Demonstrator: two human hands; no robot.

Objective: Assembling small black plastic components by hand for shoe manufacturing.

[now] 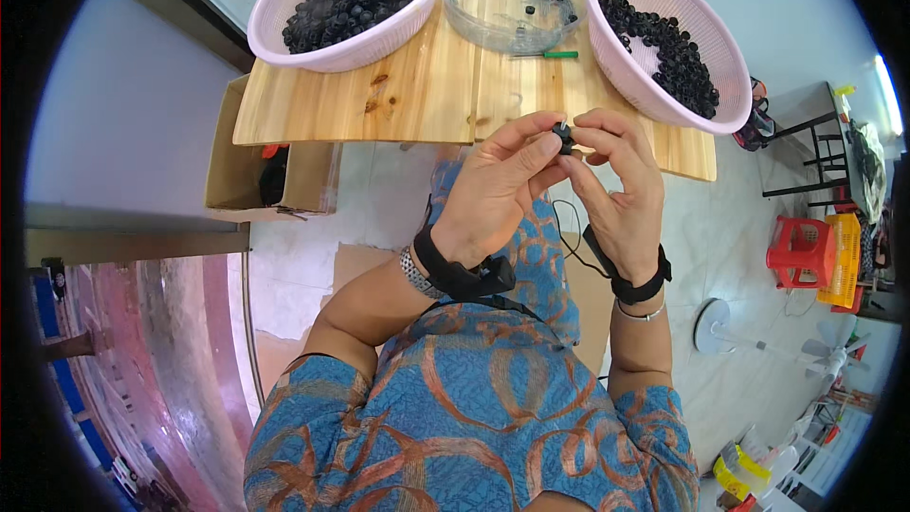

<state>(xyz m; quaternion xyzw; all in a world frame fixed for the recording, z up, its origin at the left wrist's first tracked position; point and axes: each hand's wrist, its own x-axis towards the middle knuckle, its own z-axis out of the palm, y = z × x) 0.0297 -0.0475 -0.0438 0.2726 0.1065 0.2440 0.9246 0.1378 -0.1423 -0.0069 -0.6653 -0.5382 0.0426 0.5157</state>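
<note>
Just past the table's front edge, my two hands meet at a small black round part (563,138) with a pale tip showing at its top. My left hand (502,166) pinches it between thumb and fingers. From the other side, my right hand (621,166) grips the same part with thumb and fingertips. The fingers cover much of it, so its full shape is hidden. Beyond my hands, a thin tool with a green handle (561,55) lies on the wooden table (408,100).
A pink basket (332,61) heaped with black caps stands at the far left; another pink basket (633,85) at right holds black ring-like parts. Between them sits a clear round tray (457,24) with several black pieces. A cardboard box (224,171) is below the table's left end.
</note>
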